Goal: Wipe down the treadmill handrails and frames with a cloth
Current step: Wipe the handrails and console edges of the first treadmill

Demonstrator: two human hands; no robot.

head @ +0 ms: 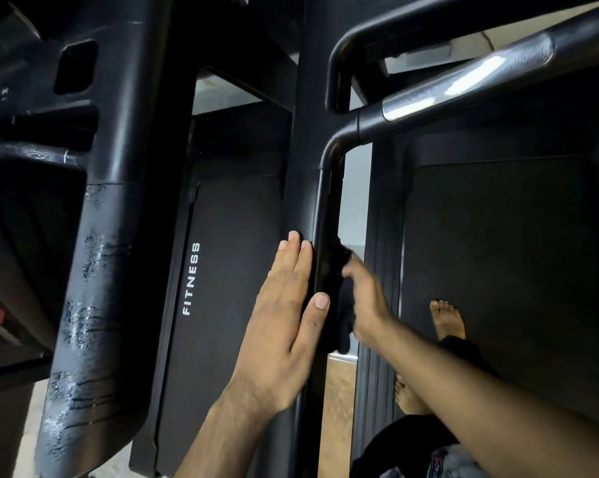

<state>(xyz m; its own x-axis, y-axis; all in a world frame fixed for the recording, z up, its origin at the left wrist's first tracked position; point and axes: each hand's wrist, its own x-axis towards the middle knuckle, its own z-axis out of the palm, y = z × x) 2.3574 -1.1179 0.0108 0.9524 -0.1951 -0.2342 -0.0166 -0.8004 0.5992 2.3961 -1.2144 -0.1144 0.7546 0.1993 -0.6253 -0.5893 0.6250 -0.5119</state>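
Observation:
A black treadmill upright post [305, 188] runs down the middle of the view, with a curved black handrail [429, 108] bending off it to the upper right. My left hand [284, 319] rests flat against the left side of the post, fingers straight. My right hand [365, 301] grips a dark cloth [344, 315] and presses it against the right side of the same post. The cloth hangs down below the hand.
A wide black frame column [98, 236] at the left carries wet streaks. A treadmill deck marked FITNESS [222, 270] lies behind the post, and a second deck [498, 270] lies at the right under my bare feet [446, 319]. Pale floor shows between them.

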